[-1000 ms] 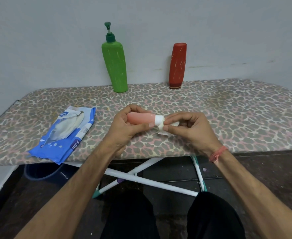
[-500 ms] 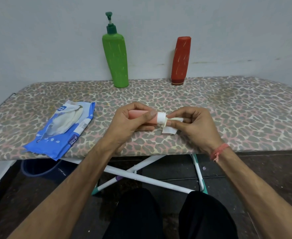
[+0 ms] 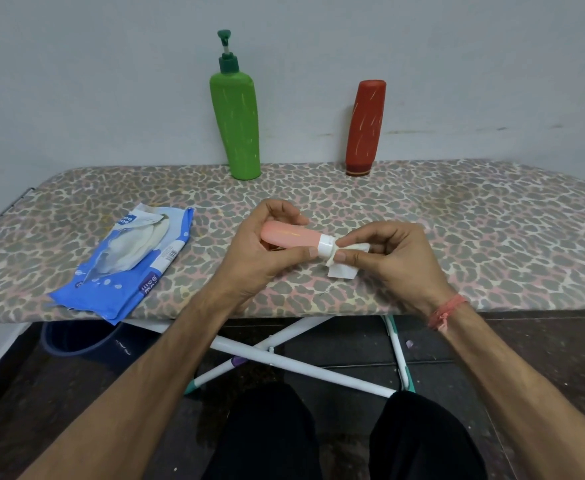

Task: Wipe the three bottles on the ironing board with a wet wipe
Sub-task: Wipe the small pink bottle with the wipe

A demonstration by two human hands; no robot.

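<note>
1. Spanning the whole width of the view, the ironing board (image 3: 457, 237) carries a leopard-print cover; its white crossed legs (image 3: 284, 358) show beneath the near edge, standing on a dark floor.
2. A pale wall (image 3: 111, 81) runs directly behind the board's far edge.
3. A blue bucket (image 3: 76, 337) sits on the floor under the board's left part, only partly visible.
4. A blue wet-wipe pack (image 3: 128, 265) lies flat on the left of the board, its near corner overhanging the front edge.
5. The green pump bottle (image 3: 237, 126) stands upright at the far edge, left of centre, close to the wall.
6. The red bottle (image 3: 365, 128) stands cap-down at the far edge, right of the green one and well apart from it, leaning slightly.
7. The left hand (image 3: 260, 258) grasps the pink bottle (image 3: 289, 235), fingers curled round its body and thumb along the near side. The bottle is held lying sideways above the middle of the board, white cap (image 3: 327, 244) pointing right.
8. The right hand (image 3: 398, 261) pinches the wet wipe (image 3: 344, 268) between thumb and fingertips, pressing it against the cap end of the pink bottle; a loose flap of wipe hangs below.
9. A red thread band (image 3: 445, 311) circles the right wrist.
</note>
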